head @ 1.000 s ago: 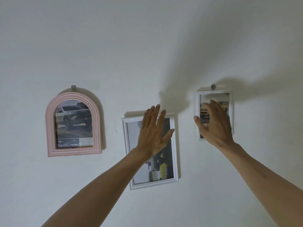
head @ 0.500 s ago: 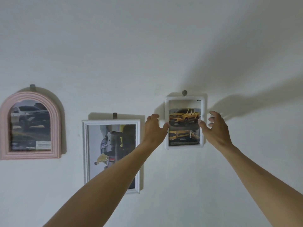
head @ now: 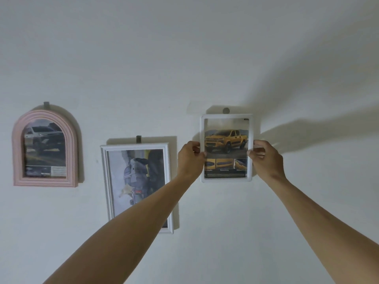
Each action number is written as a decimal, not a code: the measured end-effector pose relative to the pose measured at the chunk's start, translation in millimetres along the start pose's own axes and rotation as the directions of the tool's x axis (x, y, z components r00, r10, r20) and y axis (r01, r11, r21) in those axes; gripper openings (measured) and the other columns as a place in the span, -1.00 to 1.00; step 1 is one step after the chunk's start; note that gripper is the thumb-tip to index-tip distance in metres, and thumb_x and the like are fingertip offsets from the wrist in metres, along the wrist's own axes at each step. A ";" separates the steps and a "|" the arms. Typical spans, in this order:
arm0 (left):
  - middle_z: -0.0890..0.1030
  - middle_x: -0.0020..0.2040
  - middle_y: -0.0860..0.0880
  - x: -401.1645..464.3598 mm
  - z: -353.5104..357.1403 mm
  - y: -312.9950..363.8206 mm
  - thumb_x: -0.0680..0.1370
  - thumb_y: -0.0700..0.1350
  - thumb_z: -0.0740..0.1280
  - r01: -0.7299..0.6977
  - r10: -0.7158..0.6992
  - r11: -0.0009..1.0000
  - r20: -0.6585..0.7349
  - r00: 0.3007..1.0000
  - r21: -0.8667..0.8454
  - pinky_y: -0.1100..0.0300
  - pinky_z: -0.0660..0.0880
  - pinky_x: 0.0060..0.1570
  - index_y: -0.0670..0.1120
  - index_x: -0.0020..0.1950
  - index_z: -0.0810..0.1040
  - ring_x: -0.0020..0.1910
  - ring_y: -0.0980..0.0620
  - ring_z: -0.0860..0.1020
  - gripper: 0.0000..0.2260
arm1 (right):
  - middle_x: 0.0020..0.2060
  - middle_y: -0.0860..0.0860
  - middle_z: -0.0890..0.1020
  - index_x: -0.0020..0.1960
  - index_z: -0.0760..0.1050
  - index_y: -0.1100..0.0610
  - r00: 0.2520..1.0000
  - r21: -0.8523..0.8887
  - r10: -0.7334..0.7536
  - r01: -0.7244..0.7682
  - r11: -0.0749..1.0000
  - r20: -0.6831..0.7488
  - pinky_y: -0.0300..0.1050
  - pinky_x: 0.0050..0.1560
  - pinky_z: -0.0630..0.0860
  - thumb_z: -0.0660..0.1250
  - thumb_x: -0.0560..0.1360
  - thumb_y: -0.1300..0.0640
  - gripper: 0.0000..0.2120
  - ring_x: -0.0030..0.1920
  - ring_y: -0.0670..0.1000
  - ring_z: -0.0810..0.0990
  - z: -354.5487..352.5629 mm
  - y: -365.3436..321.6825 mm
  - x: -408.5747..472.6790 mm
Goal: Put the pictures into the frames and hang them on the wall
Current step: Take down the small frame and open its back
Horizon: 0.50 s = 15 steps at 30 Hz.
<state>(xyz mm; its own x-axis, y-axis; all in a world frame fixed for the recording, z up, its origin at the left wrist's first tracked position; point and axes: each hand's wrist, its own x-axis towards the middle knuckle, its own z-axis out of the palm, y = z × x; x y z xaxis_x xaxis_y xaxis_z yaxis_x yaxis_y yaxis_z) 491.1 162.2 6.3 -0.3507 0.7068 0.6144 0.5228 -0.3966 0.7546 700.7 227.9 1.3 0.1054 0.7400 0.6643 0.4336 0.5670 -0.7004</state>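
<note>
A small white frame (head: 226, 116) with a yellow pickup truck picture hangs upright on the wall under a round grey hook (head: 226, 110). My left hand (head: 189, 158) grips its left edge, thumb on the front. My right hand (head: 264, 158) grips its right edge the same way. To the left hangs a taller white frame (head: 106, 181) with a picture turned sideways, under a grey hook (head: 138, 139); my left forearm crosses its lower right part. Far left hangs a pink arched frame (head: 70, 140) holding a picture of a white car.
A grey hook (head: 46, 105) holds the pink frame. The rest of the view is plain white wall (head: 184, 48), with shadows of my arms cast to the upper right.
Both hands went from hovering near the small white frame to gripping its left and right edges. The view shifted a little, so the frames sit further right.
</note>
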 end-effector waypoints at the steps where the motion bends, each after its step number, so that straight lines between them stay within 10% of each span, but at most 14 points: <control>1: 0.52 -0.14 0.14 -0.9 -1.7 1.0 0.56 -0.21 0.35 -0.004 0.004 1.000 0.002 1.000 -0.005 0.48 0.37 -0.36 -0.12 0.18 0.52 -0.13 0.10 0.55 -0.80 | -0.01 -0.01 0.63 0.26 0.52 0.12 1.000 0.012 -0.004 0.004 1.000 -0.014 -0.52 -0.21 0.36 0.38 0.56 0.19 -0.73 -0.17 -0.13 0.57 -1.1 -2.1 -0.9; 9: 0.55 -0.10 0.07 -11.3 -39.2 -8.1 0.55 -0.19 0.38 -0.006 0.005 0.999 -0.004 1.000 -0.038 0.53 0.39 -0.37 -0.11 0.16 0.52 -0.19 0.16 0.52 -0.80 | -0.04 -0.05 0.64 0.25 0.52 0.04 0.999 0.067 -0.024 0.026 0.997 -0.036 -0.42 -0.14 0.42 0.39 0.53 0.14 -0.70 -0.13 -0.14 0.60 8.0 -29.8 -28.6; 15: 0.65 -0.04 0.05 -33.1 -101.6 -47.2 0.49 -0.17 0.43 0.052 -0.051 0.998 0.031 0.998 -0.042 0.46 0.45 -0.25 -0.11 0.16 0.58 -0.08 0.13 0.61 -0.75 | -0.10 -0.10 0.67 0.20 0.54 -0.11 0.994 0.134 0.064 -0.076 0.988 0.090 0.03 -0.01 0.66 0.42 0.45 0.11 -0.66 -0.06 -0.10 0.65 45.9 -48.9 -74.3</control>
<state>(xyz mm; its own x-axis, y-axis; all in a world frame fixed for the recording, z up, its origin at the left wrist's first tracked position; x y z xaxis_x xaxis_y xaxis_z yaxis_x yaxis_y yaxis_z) 399.1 98.0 -26.3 -0.3523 0.7441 0.5676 0.4710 -0.3831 0.7946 630.6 161.7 -25.8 0.0516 0.8043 0.5920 0.3007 0.5527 -0.7772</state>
